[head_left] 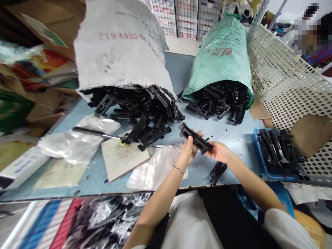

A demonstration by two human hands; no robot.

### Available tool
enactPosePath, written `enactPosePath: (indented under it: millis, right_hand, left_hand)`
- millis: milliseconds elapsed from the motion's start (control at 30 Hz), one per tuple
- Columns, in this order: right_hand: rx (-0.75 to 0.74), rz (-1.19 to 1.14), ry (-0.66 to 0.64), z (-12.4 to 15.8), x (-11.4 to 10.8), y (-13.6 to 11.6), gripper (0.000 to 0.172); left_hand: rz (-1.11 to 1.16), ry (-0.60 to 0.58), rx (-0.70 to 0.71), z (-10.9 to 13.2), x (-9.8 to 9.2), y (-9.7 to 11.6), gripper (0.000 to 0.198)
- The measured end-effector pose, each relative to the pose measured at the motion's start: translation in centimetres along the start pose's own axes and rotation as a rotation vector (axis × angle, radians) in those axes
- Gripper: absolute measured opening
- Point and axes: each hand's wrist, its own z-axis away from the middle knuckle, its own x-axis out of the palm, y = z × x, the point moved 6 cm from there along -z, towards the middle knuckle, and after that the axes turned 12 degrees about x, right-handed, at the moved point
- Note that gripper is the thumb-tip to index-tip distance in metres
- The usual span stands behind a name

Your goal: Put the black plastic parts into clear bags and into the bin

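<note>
A long black plastic part [196,139] is held tilted above the blue table, between both of my hands. My left hand [188,152] grips it near the middle, thumb on top, fingertips showing behind it. At its lower right end my right hand [218,152] has its fingers closed on it. A similar black part [218,172] lies on the table just below my right hand. Under my left wrist is a clear plastic bag [155,169]. Many more such black parts spill from the white woven sack [124,45] and the green sack [220,58].
To the right, a blue basket [259,155] holds several black parts beside a perforated panel [285,69]. A black-handled tool [90,131] rests across a plastic bag and a pale board [116,160] on the left. Crates [186,27] stand at the back.
</note>
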Motion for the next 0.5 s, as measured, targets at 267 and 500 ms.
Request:
enactPosePath:
  millis: [267,500]
  right_hand:
    - [-0.242,0.217,0.424,8.2,-1.0,-3.6,0.054]
    - [-0.466,0.193,0.344,6.8,1.1,-6.6,0.045]
  left_hand:
    - [-0.936,-0.032,0.173,3.3,3.8,2.2,0.051]
    - [-0.694,-0.424,-0.010,5.9,6.0,3.8,0.074]
